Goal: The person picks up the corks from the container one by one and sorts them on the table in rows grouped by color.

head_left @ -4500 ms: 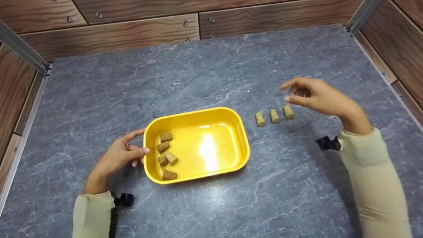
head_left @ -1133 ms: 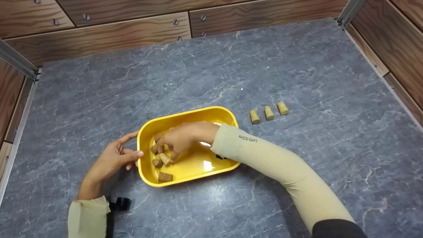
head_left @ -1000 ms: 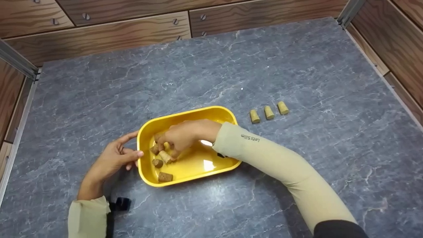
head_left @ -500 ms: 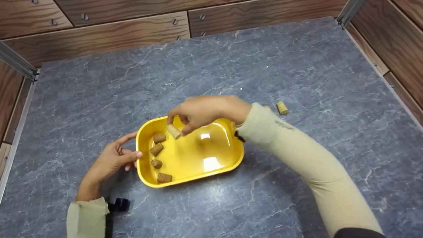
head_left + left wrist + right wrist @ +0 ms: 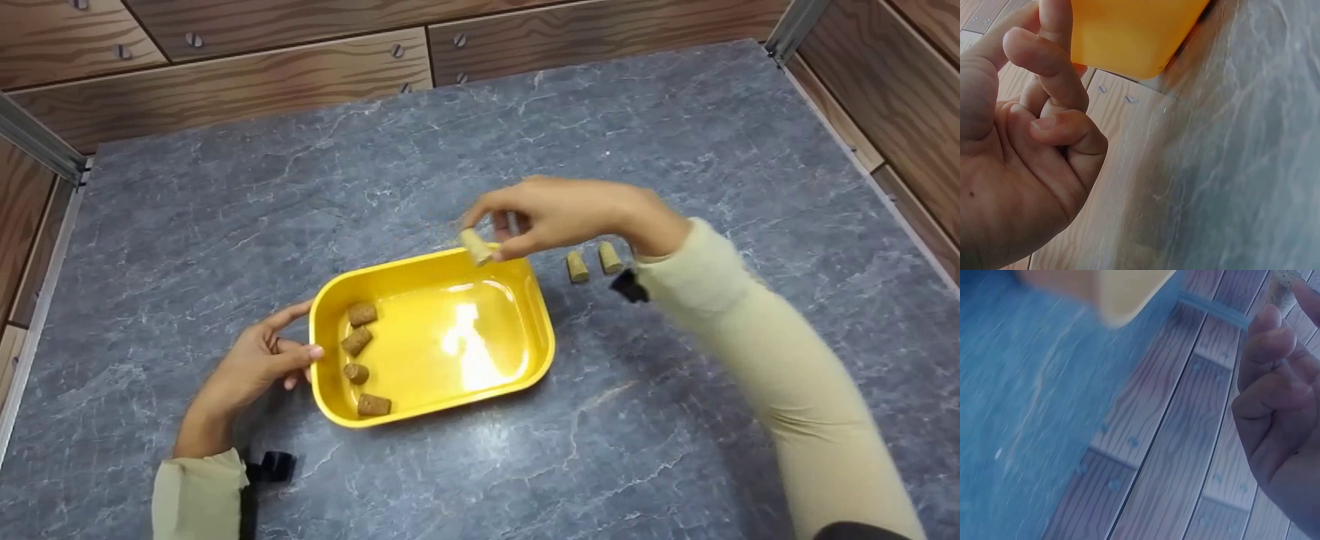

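My right hand (image 5: 574, 214) pinches a pale tapered cork (image 5: 475, 247) between thumb and fingertips, above the back rim of the yellow tray (image 5: 431, 414). The right wrist view shows that cork (image 5: 1283, 289) at its top edge. My left hand (image 5: 259, 360) grips the tray's left end, its thumb on the rim; in the left wrist view the other fingers (image 5: 1069, 135) curl outside the tray wall. Several darker brown corks (image 5: 362, 313) lie along the inside left of the tray. Two pale corks (image 5: 577, 267) (image 5: 609, 257) lie on the table right of the tray, near my right wrist.
A grey marbled tabletop (image 5: 300, 202) lies under everything. Wood-patterned panels (image 5: 300, 67) stand along the back and sides. A black wrist mount (image 5: 630, 286) hangs by the right sleeve, another (image 5: 276, 466) by the left.
My right hand reached into the tray, took hold of the pale cork among the brown ones, lifted it and carried it rightward and back. My left hand stays at the tray's left end.
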Action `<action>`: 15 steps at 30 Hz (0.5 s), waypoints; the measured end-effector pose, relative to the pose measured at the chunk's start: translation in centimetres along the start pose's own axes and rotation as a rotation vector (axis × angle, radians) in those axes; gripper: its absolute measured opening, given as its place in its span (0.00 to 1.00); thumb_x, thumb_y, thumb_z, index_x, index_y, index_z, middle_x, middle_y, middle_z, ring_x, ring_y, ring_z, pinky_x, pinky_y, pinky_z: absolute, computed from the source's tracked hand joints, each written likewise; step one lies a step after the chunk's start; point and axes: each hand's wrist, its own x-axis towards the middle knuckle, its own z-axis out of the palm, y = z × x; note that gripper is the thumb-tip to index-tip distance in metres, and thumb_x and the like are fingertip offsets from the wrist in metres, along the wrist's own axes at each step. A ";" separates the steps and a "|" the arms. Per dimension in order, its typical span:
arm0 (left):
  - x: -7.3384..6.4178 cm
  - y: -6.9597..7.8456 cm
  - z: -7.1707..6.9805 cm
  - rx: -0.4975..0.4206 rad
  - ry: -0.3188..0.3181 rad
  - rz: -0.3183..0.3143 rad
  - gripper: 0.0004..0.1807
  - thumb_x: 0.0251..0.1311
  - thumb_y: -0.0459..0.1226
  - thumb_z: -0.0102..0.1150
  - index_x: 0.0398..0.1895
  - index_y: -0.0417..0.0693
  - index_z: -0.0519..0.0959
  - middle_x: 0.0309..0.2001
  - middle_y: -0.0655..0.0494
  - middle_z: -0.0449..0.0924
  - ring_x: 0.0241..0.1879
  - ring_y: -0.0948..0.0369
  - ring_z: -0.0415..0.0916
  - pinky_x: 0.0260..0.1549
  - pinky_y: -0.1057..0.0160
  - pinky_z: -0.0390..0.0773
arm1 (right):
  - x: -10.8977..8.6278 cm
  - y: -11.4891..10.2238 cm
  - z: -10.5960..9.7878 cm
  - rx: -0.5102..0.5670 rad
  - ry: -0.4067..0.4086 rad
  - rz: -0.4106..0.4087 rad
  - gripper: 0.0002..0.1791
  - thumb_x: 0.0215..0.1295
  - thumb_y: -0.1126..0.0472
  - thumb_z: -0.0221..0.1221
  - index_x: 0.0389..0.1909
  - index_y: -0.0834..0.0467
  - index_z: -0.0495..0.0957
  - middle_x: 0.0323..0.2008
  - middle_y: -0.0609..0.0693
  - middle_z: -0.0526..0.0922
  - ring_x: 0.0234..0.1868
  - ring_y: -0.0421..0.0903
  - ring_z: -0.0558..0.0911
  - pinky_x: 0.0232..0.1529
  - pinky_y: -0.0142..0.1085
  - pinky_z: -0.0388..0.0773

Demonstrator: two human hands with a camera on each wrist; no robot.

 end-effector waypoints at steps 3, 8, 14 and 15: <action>0.0 -0.1 0.0 0.002 -0.001 0.002 0.41 0.61 0.31 0.61 0.73 0.34 0.52 0.18 0.66 0.82 0.13 0.69 0.69 0.19 0.72 0.72 | -1.6 1.5 -0.4 -0.007 0.021 0.047 0.24 0.65 0.60 0.61 0.61 0.55 0.72 0.36 0.52 0.80 0.32 0.43 0.76 0.37 0.35 0.77; -0.1 -0.1 0.0 0.003 0.001 0.001 0.41 0.60 0.31 0.61 0.73 0.34 0.52 0.18 0.66 0.82 0.13 0.69 0.69 0.19 0.72 0.72 | -4.3 4.0 -0.8 -0.005 0.062 0.132 0.25 0.65 0.59 0.61 0.62 0.55 0.71 0.36 0.51 0.80 0.33 0.43 0.76 0.37 0.33 0.77; 0.0 -0.1 -0.1 -0.005 0.004 0.007 0.41 0.60 0.31 0.62 0.73 0.33 0.52 0.19 0.66 0.82 0.14 0.69 0.69 0.19 0.72 0.72 | -7.4 6.8 -0.8 0.014 0.090 0.237 0.25 0.66 0.57 0.60 0.63 0.55 0.71 0.37 0.50 0.79 0.36 0.44 0.76 0.37 0.32 0.76; 0.0 -0.1 -0.1 -0.010 0.002 0.010 0.41 0.60 0.31 0.61 0.73 0.33 0.52 0.19 0.65 0.83 0.14 0.69 0.69 0.19 0.72 0.72 | -7.9 7.4 -0.7 0.021 0.098 0.250 0.24 0.67 0.57 0.60 0.63 0.54 0.71 0.37 0.50 0.79 0.36 0.44 0.76 0.37 0.32 0.76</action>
